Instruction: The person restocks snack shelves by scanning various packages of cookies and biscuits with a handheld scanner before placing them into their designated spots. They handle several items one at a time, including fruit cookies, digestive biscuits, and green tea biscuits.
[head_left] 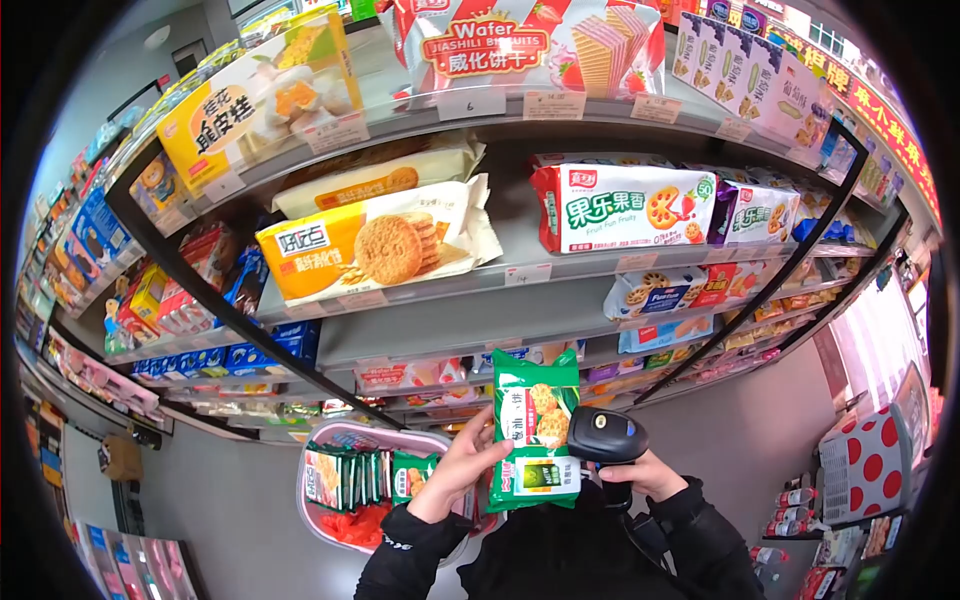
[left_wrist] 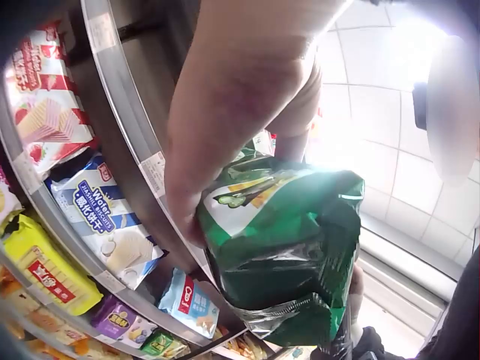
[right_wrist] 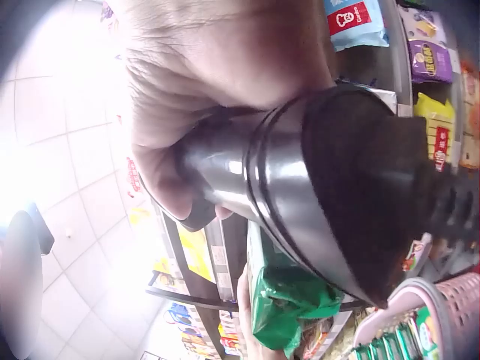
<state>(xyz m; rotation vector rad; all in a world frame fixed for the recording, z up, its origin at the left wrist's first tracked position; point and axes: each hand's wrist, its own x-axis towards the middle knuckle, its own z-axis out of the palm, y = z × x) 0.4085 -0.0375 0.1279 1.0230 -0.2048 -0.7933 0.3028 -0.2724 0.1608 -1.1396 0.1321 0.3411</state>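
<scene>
My left hand grips a green biscuit packet by its left side, front face up, with round crackers pictured on it. In the left wrist view the crinkled end of the packet shows below the hand. My right hand holds a black handheld barcode scanner, its head right at the packet's right edge. Fingers wrap the scanner's handle in the right wrist view, and the green packet shows beyond it. A pink basket with several green packets stands below the left hand.
A store shelf crosses ahead, bearing yellow biscuit packs, white biscuit packs and a wafer bag. Red plastic lies in the basket. At the right stands a polka-dot box near bottles.
</scene>
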